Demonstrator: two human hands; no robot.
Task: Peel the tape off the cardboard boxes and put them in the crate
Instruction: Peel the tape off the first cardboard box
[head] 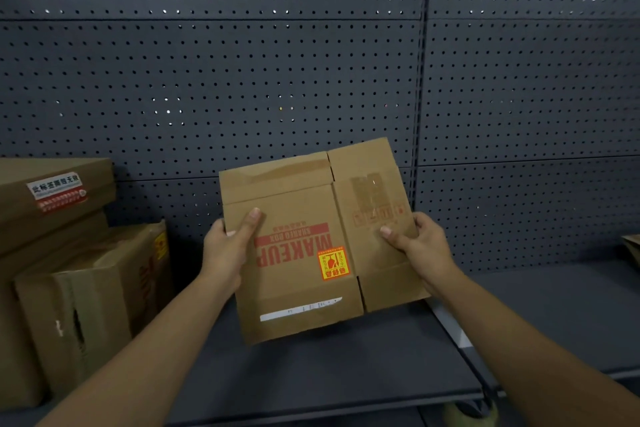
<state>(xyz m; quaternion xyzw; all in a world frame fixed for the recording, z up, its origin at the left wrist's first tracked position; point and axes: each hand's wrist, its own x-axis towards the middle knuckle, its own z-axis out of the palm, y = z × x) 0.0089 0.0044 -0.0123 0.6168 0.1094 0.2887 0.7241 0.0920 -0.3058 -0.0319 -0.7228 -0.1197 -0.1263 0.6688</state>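
Note:
A flattened brown cardboard box with upside-down red "MAKEUP" print and a yellow-red sticker is held up above the dark shelf. My left hand grips its left edge, thumb lying on the printed face. My right hand grips the right panel, thumb on the front. A strip of clear tape runs across the top flap. A white label strip crosses the lower flap. No crate is in view.
Several stacked cardboard boxes stand on the shelf at the left, the top one bearing a white and red label. A grey pegboard wall rises behind. The dark shelf surface lies below. A brown edge shows far right.

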